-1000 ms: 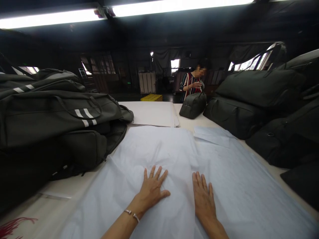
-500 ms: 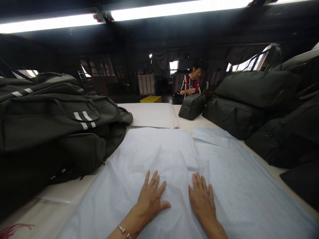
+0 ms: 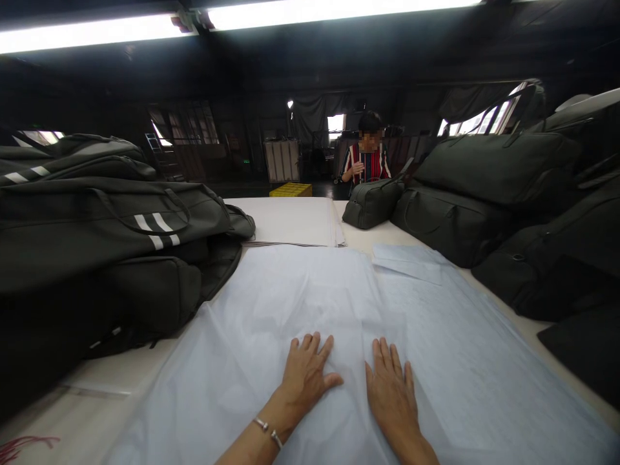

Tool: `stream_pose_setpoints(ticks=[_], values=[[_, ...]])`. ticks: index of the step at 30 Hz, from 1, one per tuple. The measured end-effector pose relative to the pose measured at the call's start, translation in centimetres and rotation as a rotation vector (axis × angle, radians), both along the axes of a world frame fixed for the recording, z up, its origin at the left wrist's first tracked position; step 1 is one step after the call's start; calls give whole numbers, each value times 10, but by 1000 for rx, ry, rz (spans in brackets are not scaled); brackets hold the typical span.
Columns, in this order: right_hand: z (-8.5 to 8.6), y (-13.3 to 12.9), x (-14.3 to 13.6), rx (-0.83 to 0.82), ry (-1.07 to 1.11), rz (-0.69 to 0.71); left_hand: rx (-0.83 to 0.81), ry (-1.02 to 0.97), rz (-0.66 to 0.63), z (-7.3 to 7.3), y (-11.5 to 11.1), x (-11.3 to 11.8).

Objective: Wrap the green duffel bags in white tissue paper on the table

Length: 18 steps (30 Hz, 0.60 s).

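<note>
A thin, whitish, translucent sheet (image 3: 271,290) lies wrinkled across the table in front of me. My left hand (image 3: 309,368) rests on it with fingers spread, a bracelet (image 3: 268,431) round the wrist. To its right, my right hand (image 3: 391,381) lies flat with the fingers stretched out, near a fold line in the sheet. Neither hand grips anything. On the right a pale bluish sheet (image 3: 484,349) spreads over the table, with a smaller folded piece (image 3: 409,263) at its far end.
Dark bags with white stripes (image 3: 111,226) are heaped on the left. More dark bags (image 3: 484,174) stand stacked on the right. A white sheet stack (image 3: 290,219) lies beyond. Across the table, a person in a striped top (image 3: 371,161) stands behind a small dark bag (image 3: 371,203). Red threads (image 3: 26,445) lie front left.
My left hand has slid a little to the right over the sheet, its fingers less spread. My right hand has hardly moved. The person opposite has shifted slightly, and the small bag has turned somewhat.
</note>
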State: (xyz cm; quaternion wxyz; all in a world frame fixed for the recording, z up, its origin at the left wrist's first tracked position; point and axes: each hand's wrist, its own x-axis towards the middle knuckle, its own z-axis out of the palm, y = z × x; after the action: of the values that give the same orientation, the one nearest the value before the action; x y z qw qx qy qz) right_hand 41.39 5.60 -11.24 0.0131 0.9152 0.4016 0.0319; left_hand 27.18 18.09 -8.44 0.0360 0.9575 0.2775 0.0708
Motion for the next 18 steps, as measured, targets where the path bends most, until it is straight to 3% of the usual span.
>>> stream_pose_setpoints(ticks=[5, 12, 18], values=[[-6, -8, 5, 27, 20, -17, -22, -33, 10, -13, 4, -7], [-21, -31, 24, 103, 35, 74, -39, 0, 15, -10, 6, -10], [-7, -16, 14, 56, 34, 177, -39, -6, 12, -15, 8, -13]])
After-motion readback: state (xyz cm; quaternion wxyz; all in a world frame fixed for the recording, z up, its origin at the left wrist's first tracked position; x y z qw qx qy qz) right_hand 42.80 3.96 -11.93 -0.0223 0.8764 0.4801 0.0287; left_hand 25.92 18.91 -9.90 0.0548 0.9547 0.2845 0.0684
